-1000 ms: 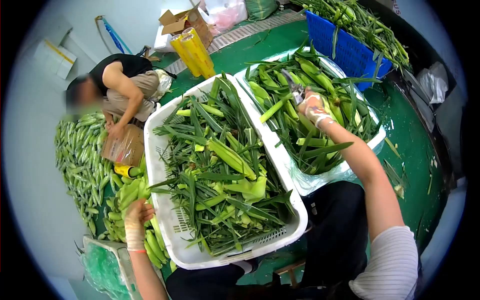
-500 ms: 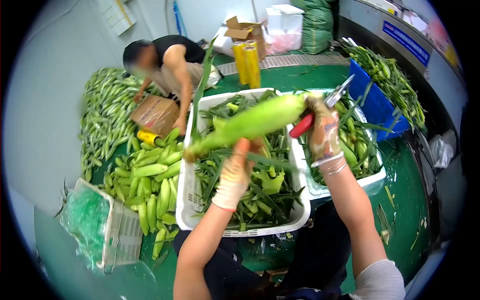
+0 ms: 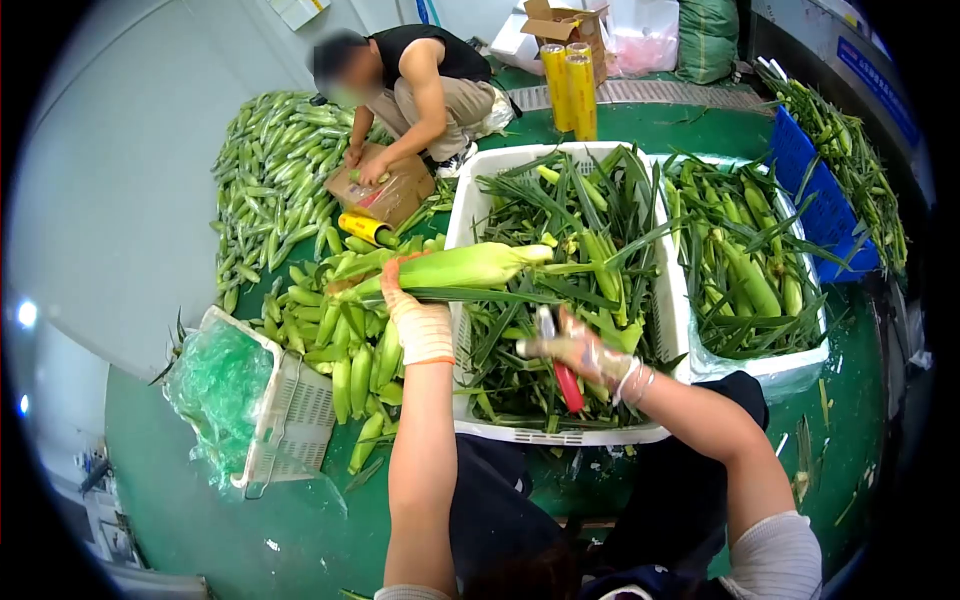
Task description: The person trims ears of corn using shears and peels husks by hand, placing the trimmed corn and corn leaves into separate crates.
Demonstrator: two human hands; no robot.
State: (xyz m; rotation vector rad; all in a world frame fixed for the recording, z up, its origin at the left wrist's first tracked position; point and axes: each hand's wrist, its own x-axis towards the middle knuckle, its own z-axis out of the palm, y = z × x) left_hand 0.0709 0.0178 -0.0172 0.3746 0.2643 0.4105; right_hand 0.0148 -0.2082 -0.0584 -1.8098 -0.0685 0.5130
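Observation:
A green ear of corn point(image 3: 455, 267) in its husk lies across my gloved left hand point(image 3: 415, 315), which grips it near its darker left end. The ear's pale cut tip points right, above the large white crate point(image 3: 545, 436) of leaves and husks. Over the same crate, my gloved right hand point(image 3: 588, 352) is shut on red-handled pruning shears point(image 3: 568, 386), the handle hanging down and the metal part upward. The right hand is somewhat blurred and is apart from the ear. Left of the crate is a heap of unwrapped corn point(image 3: 345, 350).
A lined white crate of corn point(image 3: 818, 345) stands at the right, beside a blue crate point(image 3: 815, 190). A person point(image 3: 425, 80) crouches over a cardboard box point(image 3: 400, 195) near wrapped corn point(image 3: 270, 190). A tilted basket point(image 3: 300, 410) with green plastic lies at the left. Yellow rolls point(image 3: 580, 95) stand behind.
The corn has passed out of my right hand into my left, which has moved left towards the heap. My right hand has dropped over the crate with the shears. The view has shifted left.

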